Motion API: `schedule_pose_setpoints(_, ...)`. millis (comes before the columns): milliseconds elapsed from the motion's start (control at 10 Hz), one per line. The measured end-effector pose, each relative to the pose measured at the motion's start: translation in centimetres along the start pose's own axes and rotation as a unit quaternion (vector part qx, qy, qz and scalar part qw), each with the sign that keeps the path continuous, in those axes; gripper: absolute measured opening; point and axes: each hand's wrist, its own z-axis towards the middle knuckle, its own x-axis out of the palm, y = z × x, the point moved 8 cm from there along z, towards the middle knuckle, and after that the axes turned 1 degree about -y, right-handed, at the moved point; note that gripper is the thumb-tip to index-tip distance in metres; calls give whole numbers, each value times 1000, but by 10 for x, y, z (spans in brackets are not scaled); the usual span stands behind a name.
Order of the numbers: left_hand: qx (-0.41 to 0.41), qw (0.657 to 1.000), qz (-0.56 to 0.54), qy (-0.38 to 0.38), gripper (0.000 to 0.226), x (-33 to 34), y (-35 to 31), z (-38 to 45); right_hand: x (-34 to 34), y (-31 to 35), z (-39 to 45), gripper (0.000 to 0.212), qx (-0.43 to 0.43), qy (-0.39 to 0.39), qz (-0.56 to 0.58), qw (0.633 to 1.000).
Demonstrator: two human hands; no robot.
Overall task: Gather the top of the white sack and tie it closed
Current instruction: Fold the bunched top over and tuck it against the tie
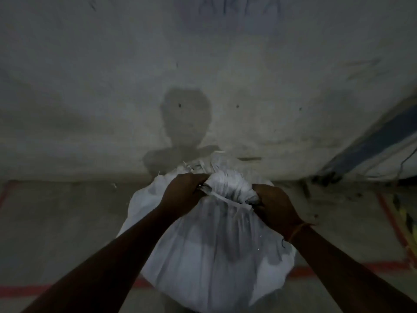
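A full white woven sack (209, 251) stands on the floor in front of me, bulging below its neck. The top is bunched into a gathered neck (228, 186) with frayed edges sticking up behind it. A thin white tie strip (232, 203) runs across the neck between my hands. My left hand (182, 195) is closed on the strip's left end at the neck. My right hand (274, 205) is closed on the right end, with a thread band on its wrist. The scene is dim.
A bare grey wall (112, 98) rises just behind the sack, with my shadow on it. Another white sack with blue stripes (381, 143) leans at the right. Red lines (27, 290) mark the concrete floor, and yellow-black tape (406, 224) lies at the far right.
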Motion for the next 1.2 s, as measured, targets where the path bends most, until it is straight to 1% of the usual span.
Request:
schedule_pose_setpoints(100,-32,999,-4,29,31,70,45,-3,84,-44,-8,80,30,70,41,996)
schedule_pose_setpoints(200,-68,996,-22,56,32,131,82,-10,150,-82,-17,66,77,78,70,992)
schedule_pose_setpoints(300,-89,993,-47,66,38,180,110,-19,202,-106,-23,49,94,76,87,989)
schedule_pose_setpoints(400,-120,988,-57,82,40,222,135,-27,243,-125,-29,56,113,94,92,985)
schedule_pose_setpoints(500,-152,981,-66,95,40,260,163,-38,268,-133,-31,52,108,84,79,987)
schedule_pose_setpoints(600,-184,977,-70,85,40,283,185,-49,291,-139,-30,49,124,97,49,986)
schedule_pose_setpoints(700,-179,977,-62,99,43,305,190,-61,312,-150,-42,48,167,136,4,977)
schedule_pose_setpoints(800,-183,975,-8,123,48,320,185,-73,325,-157,-56,44,198,156,-47,966)
schedule_pose_setpoints(900,-198,974,34,102,54,319,180,-77,333,-159,-58,59,210,174,-64,960)
schedule_pose_setpoints(1000,-207,965,67,146,61,314,168,-82,330,-152,-62,73,215,205,-69,952)
schedule_pose_setpoints(1100,-207,954,61,209,69,303,163,-80,318,-144,-65,95,197,264,-83,941)
schedule_pose_setpoints(1200,-199,945,52,253,88,271,144,-70,288,-125,-61,111,179,319,-82,927)
